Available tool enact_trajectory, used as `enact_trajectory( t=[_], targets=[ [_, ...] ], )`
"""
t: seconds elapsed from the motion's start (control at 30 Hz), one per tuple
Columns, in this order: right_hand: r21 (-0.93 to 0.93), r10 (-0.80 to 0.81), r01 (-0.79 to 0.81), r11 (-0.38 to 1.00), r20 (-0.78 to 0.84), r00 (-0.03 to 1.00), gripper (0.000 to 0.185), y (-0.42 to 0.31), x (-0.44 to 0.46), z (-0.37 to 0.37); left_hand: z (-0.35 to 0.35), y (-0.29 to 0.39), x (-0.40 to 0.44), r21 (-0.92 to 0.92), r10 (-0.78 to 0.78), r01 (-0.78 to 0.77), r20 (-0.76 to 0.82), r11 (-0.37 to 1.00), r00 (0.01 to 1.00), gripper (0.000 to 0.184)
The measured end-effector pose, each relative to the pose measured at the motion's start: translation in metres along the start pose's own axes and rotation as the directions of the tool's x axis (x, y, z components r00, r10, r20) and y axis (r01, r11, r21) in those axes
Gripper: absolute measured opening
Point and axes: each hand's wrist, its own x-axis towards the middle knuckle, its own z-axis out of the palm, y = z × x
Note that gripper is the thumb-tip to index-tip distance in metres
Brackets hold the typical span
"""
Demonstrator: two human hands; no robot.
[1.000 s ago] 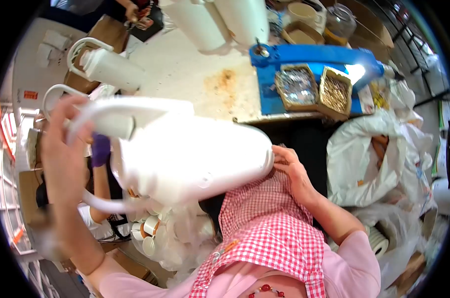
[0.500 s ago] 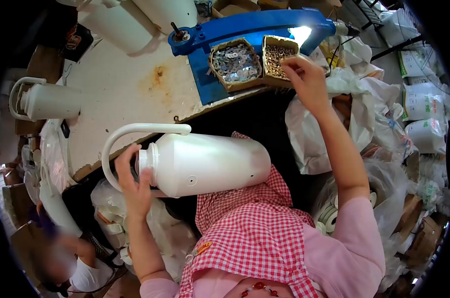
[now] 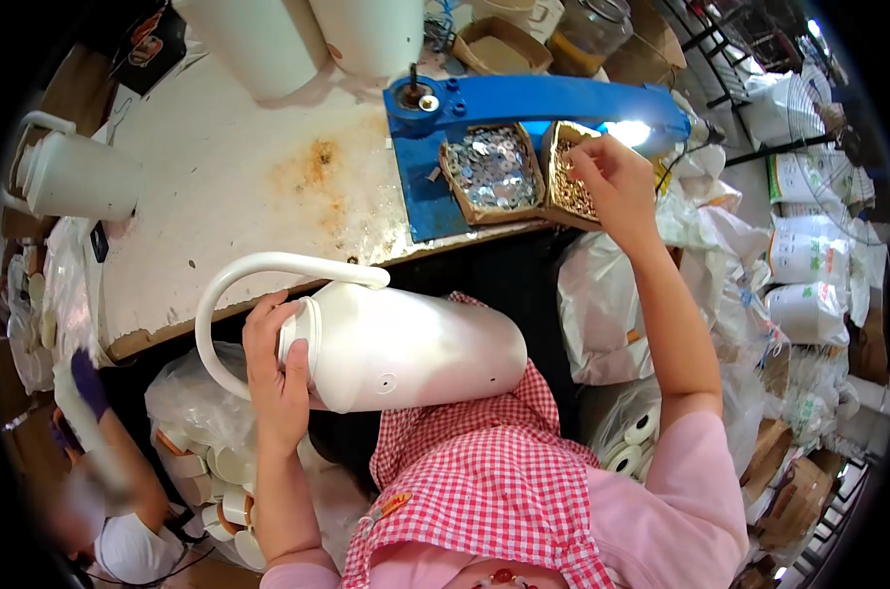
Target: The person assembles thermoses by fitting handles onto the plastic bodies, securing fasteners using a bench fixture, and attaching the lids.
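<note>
A white thermos jug with a curved handle lies on its side across my lap, its neck toward the left. My left hand is closed around that neck, thumb on the near side. My right hand is over a small cardboard box of brass-coloured rivets, thumb and fingers pinched together; whatever is between them is too small to see. Right beside it is another box, filled with silvery washers.
Behind the boxes stands a blue riveting machine with a bright lamp. More white jugs are on the worktable. Plastic bags of white parts flank my lap. A person with purple gloves works at lower left.
My left hand has wrapped more fully around the jug's neck. My right hand stays at the rivet box, its fingers drawn closer together. The whole view has shifted slightly.
</note>
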Motion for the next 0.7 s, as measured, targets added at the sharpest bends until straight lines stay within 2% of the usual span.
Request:
enact_trajectory(
  t=[0.07, 0.17, 0.2, 0.27, 0.3, 0.37, 0.6, 0.7],
  targets=[
    [0.352, -0.051, 0.049, 0.935, -0.002, 0.999, 0.013, -0.049, 0.003, 0.000, 0.002, -0.001, 0.002, -0.016, -0.024, 0.024, -0.004, 1.000, 1.000, 0.035],
    [0.472, -0.254, 0.230, 0.851, -0.015, 0.967, 0.014, -0.108, 0.032, 0.018, 0.007, -0.001, 0.005, -0.046, -0.048, 0.046, -0.041, 0.998, 0.998, 0.034],
    [0.467, -0.262, 0.238, 0.851, -0.012, 0.965, 0.014, -0.114, 0.044, 0.031, 0.006, -0.002, 0.004, -0.052, -0.047, 0.045, -0.049, 0.998, 0.998, 0.034],
    [0.446, -0.404, 0.371, 0.815, -0.023, 0.915, 0.015, -0.122, 0.067, 0.051, 0.004, -0.004, 0.004, -0.085, -0.048, 0.046, -0.028, 0.995, 0.998, 0.035],
    [0.443, -0.413, 0.377, 0.813, -0.017, 0.911, 0.015, -0.124, 0.069, 0.054, 0.004, -0.004, 0.003, -0.091, -0.051, 0.047, -0.038, 0.995, 0.998, 0.035],
    [0.264, -0.386, 0.335, 0.904, 0.172, 0.906, 0.014, -0.127, 0.074, 0.058, 0.004, -0.003, 0.000, -0.135, -0.067, 0.056, -0.079, 0.989, 0.995, 0.033],
    [0.201, -0.408, 0.362, 0.910, 0.285, 0.867, 0.015, -0.136, 0.081, 0.046, 0.004, -0.005, 0.007, -0.099, -0.031, 0.024, -0.073, 0.995, 0.997, 0.032],
    [0.274, -0.434, 0.373, 0.886, 0.209, 0.876, 0.015, -0.136, 0.082, 0.050, 0.005, -0.004, 0.007, -0.099, -0.039, 0.032, -0.074, 0.995, 0.996, 0.032]
  ],
)
